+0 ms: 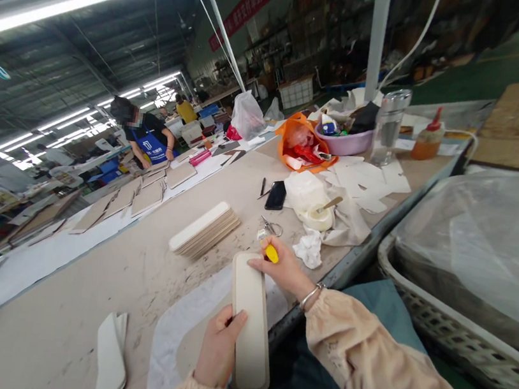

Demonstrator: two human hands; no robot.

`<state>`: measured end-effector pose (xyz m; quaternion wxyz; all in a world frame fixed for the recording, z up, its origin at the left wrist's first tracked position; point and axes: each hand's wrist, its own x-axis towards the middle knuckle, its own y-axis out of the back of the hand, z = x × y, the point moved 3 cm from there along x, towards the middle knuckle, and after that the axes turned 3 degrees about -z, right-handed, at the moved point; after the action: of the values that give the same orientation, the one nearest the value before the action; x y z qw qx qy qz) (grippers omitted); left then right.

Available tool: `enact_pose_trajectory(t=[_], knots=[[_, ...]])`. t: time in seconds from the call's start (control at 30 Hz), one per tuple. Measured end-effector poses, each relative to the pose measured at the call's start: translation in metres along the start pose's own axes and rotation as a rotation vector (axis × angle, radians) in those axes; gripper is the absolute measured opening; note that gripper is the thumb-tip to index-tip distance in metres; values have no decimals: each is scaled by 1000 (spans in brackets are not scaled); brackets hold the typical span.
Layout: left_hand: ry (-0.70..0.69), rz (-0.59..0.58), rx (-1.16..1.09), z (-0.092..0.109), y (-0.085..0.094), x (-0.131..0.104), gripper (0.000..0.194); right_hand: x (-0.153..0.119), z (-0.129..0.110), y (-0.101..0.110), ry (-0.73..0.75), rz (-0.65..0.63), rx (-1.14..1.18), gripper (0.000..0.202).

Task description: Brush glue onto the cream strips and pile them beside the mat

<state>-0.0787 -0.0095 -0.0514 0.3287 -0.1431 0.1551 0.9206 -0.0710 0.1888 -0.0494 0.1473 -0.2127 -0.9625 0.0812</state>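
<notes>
A long cream panel (249,328) with rounded corners is held up over the near edge of the table. My left hand (220,343) grips its left side, thumb on the face. At the panel's top end is my right hand (284,267), its fingers closed around a small yellow tool (272,253) and a fingertip touching the panel's corner. Just beyond that hand lie scissors (271,227). A stack of similar panels (205,230) stands on the table (81,298) further left. White sheet material (167,336) lies under the held panel.
More cream pieces (111,357) lie at the lower left. Crumpled tissue (310,248), a phone (276,195), an orange bag (303,142), a glass bottle (388,129) and a glue bottle (428,141) are beyond. A plastic crate (462,332) stands right; a person (148,140) works across.
</notes>
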Motion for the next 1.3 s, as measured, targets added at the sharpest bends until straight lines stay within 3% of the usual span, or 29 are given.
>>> enact_pose_trajectory(t=[0.23, 0.37, 0.47, 0.6, 0.83, 1.3], knots=[[98, -76, -314, 5, -10, -3, 43, 1, -1, 3, 24, 61, -58, 31], [310, -213, -508, -6, -18, -15, 58, 6, 6, 8, 15, 122, -54, 34], [426, -315, -582, -20, -21, -29, 55, 10, 10, 11, 18, 141, -32, 36], [426, -301, -537, -31, -19, -41, 45, 12, 13, 12, 16, 157, -8, 38], [408, -260, -522, -35, -17, -45, 44, 12, 13, 9, -7, 145, -22, 38], [410, -327, -577, -38, -12, -47, 44, 13, 17, 5, -1, 108, -89, 37]])
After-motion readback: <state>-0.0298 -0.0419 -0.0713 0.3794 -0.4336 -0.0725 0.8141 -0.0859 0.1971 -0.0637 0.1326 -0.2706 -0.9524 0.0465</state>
